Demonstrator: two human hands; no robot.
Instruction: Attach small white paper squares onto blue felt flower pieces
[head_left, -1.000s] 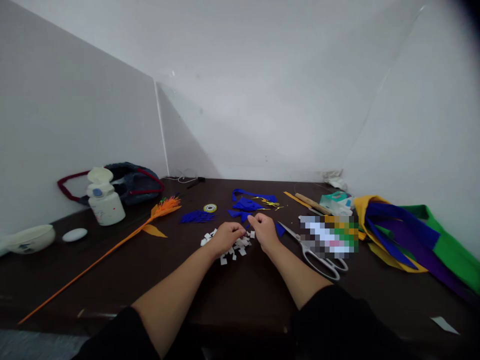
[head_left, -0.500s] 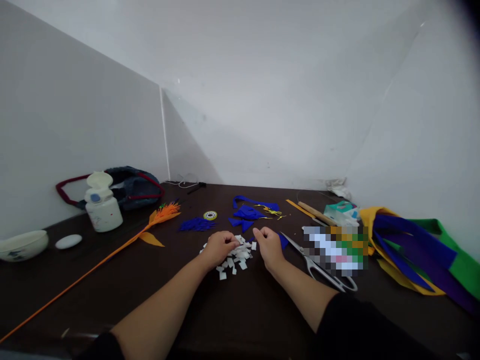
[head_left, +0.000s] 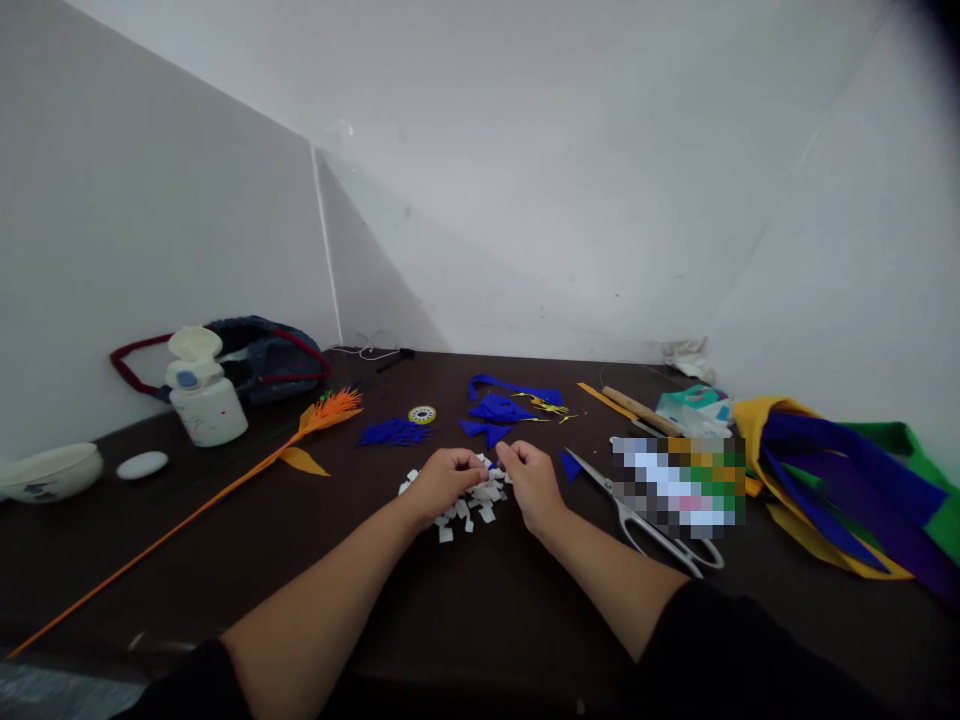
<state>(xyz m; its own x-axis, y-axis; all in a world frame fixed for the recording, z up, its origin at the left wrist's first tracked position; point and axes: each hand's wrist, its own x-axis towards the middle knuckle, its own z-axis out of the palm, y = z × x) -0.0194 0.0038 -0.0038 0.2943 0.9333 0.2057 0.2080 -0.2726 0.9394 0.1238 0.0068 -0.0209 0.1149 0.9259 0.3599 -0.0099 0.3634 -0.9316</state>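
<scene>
Above a loose pile of small white paper-like pieces (head_left: 487, 512), my left hand (head_left: 448, 487) is closed in a pinch. Facing it, my right hand (head_left: 534, 486) also pinches thumb against finger. A tiny blue piece (head_left: 492, 464) shows between the two sets of fingertips; its shape is too small to make out. Behind the hands lie cut blue pieces (head_left: 496, 408), with a heap of blue fringed bits (head_left: 394, 432) to their left. Scissors (head_left: 637, 515) rest open-bladed beside my right hand, near a small blue triangle (head_left: 570, 465).
An orange flower on a long stem (head_left: 247, 475) lies left, near a white bottle (head_left: 208, 405), a bowl (head_left: 56, 470) and a white oval object (head_left: 142, 465). A round spool (head_left: 421, 414) lies mid-table. Coloured felt-like sheets (head_left: 840, 490) and a wooden-handled tool (head_left: 637, 410) are at right.
My hands have come closer together, the right moving left toward the left fingertips. A blue bit now shows between them. The view has shifted slightly.
</scene>
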